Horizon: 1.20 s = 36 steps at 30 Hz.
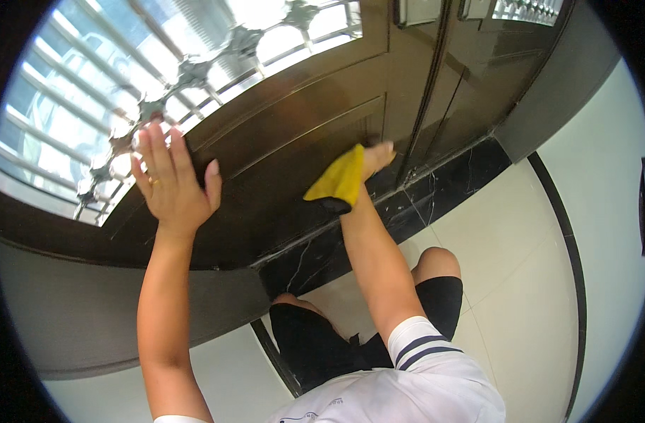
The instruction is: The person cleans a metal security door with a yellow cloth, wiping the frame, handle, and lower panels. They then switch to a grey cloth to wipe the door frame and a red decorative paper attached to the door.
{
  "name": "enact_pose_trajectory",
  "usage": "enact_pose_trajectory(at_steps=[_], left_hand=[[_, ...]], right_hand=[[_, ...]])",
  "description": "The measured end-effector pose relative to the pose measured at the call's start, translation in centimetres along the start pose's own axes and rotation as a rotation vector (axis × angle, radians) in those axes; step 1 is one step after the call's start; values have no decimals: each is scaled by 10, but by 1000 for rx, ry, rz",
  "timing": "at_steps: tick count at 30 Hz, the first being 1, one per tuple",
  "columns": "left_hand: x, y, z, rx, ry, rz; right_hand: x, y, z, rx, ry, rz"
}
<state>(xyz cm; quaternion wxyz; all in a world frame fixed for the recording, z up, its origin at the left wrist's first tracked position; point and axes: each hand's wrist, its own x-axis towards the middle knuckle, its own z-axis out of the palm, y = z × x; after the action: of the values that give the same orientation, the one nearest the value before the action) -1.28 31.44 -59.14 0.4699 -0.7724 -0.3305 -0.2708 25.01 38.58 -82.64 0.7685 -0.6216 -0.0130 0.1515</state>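
Observation:
A dark brown panelled door (296, 121) stands right in front of me. My left hand (171, 185) is spread against it, fingers apart, with the fingertips over the lower edge of the barred opening; a ring is on one finger. Low on the door, my right hand (376, 158) grips a yellow cloth (335, 177) with a dark underside. Part of the cloth hangs back over my wrist. The cloth covers some of the hand, and the palm side is hidden against the door.
Metal bars with ornaments (192, 71) fill the door's bright upper opening. A second door leaf (460, 90) adjoins on the right. Below runs a black marble-patterned threshold (433, 185), then cream floor tiles (491, 238). Grey door surrounds (560, 95) and pale walls flank both sides.

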Motion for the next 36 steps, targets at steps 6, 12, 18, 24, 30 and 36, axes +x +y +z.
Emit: enact_pose_trajectory(at_steps=[6,12,18,24,30,36], left_hand=[[6,4,6,15,37,32],[16,5,-1,67,34,100],[21,11,8,107,29,168],[22,11,3,134,-15,204],[-79,118,90,-31,-297,606],[-91,141,110,-42,-314,732]], right_hand=[[15,-153,3,251,-285,-1130],[78,0,-17,-165,264,-648],[92,200,-49,-201,373,207],[167,280,-95,601,-27,1059],[12,267,-79,-759,-838,619],[-16,262,-63,294,-186,1315]])
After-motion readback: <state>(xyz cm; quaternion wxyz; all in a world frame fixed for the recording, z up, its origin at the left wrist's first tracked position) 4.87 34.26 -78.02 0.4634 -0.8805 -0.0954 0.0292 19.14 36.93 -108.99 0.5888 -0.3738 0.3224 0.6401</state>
